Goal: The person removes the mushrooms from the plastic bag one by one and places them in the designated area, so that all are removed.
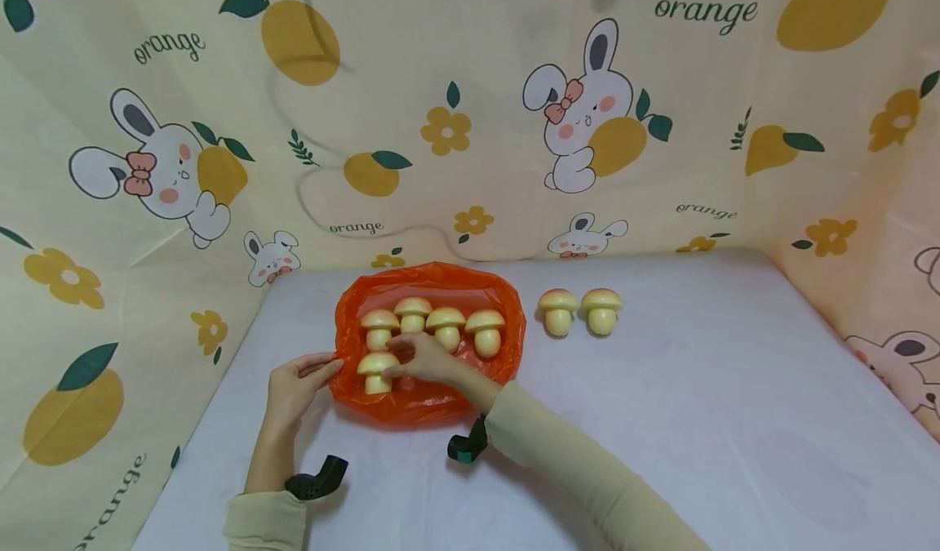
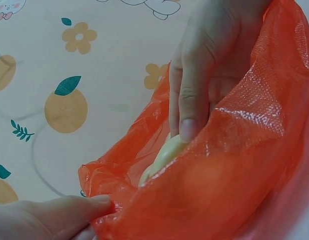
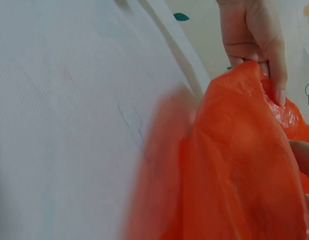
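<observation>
An orange-red plastic bag (image 1: 507, 290) lies spread on the table with its mouth facing up. Several pale yellow toy mushrooms (image 1: 487, 335) stand inside it. At the bag's left rim, my left hand (image 1: 294, 388) pinches the plastic between thumb and fingers, which also shows in the left wrist view (image 2: 49, 215). My right hand (image 1: 426, 358) reaches into the bag and holds the front-left mushroom (image 1: 377, 363) by its cap. In the left wrist view a fingertip rests on that mushroom (image 2: 167, 152); the bag wall hides its lower part.
Two more mushrooms, one (image 1: 558, 313) beside the other (image 1: 602, 312), stand on the white table (image 1: 661, 420) right of the bag. A patterned cloth (image 1: 470, 61) with rabbits and oranges hangs behind and at the sides. Each wrist carries a black camera mount (image 1: 317, 479).
</observation>
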Demonstrator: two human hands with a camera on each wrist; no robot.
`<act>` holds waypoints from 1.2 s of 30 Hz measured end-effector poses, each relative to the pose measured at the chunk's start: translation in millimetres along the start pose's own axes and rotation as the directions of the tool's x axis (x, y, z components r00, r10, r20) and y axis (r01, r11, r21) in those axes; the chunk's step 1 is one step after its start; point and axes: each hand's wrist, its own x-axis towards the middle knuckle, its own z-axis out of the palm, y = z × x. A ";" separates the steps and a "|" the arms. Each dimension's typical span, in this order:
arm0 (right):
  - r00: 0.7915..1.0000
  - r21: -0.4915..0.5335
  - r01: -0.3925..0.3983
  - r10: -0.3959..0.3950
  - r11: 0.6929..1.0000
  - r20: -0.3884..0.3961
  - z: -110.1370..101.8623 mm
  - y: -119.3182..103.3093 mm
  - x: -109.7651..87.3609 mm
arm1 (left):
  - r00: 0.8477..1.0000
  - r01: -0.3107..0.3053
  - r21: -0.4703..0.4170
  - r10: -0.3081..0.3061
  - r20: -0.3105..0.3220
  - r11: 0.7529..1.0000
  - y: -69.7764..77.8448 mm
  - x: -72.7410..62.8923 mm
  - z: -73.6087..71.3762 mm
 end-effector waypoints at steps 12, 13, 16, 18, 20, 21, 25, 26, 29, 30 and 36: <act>1.000 -0.004 -0.007 0.007 1.000 -0.027 7.2 -3.8 -0.1 | 1.000 -0.003 -0.001 0.003 -0.002 1.000 -1.2 0.8 0.2; 1.000 -0.007 -0.006 0.005 1.000 -0.026 7.3 -3.9 -0.1 | 1.000 -0.002 -0.003 0.002 -0.003 1.000 -1.3 0.9 0.4; 1.000 -0.023 0.013 -0.014 1.000 -0.028 7.6 -3.2 -0.2 | 1.000 0.001 -0.009 -0.001 -0.001 1.000 -1.7 0.5 0.6; 0.999 -0.028 0.019 -0.020 0.999 -0.027 7.4 -3.4 -0.6 | 1.000 0.004 -0.010 -0.004 0.001 1.000 -1.7 0.0 0.6; 0.999 -0.029 0.028 -0.029 0.999 -0.030 7.1 -3.5 -0.9 | 1.000 0.003 -0.010 -0.003 0.002 1.000 -1.5 -0.5 0.6; 0.999 -0.029 0.031 -0.032 0.999 -0.031 6.8 -3.7 -1.1 | 1.000 0.002 -0.008 -0.002 0.001 1.000 -1.2 -0.4 0.6; 0.999 -0.030 0.036 -0.037 0.999 -0.032 6.0 -5.1 -2.4 | 1.000 0.000 -0.006 0.000 -0.004 1.000 -1.2 -0.1 0.7; 0.999 -0.031 0.037 -0.038 0.999 -0.031 5.6 -5.8 -3.0 | 1.000 -0.001 -0.005 0.001 -0.005 1.000 -1.2 0.0 0.7; 0.999 -0.032 0.031 -0.032 0.999 -0.026 4.3 -8.8 -5.4 | 1.000 -0.002 0.001 0.002 -0.003 1.000 -1.3 0.0 0.8; 0.999 -0.030 0.030 -0.031 0.999 -0.024 3.9 -9.8 -6.3 | 1.000 -0.003 0.001 0.003 -0.002 1.000 -1.4 -0.1 0.8; 0.999 -0.022 0.049 -0.050 0.999 -0.012 1.2 -12.2 -8.6 | 1.000 -0.005 -0.008 0.005 -0.002 1.000 -2.2 0.5 1.5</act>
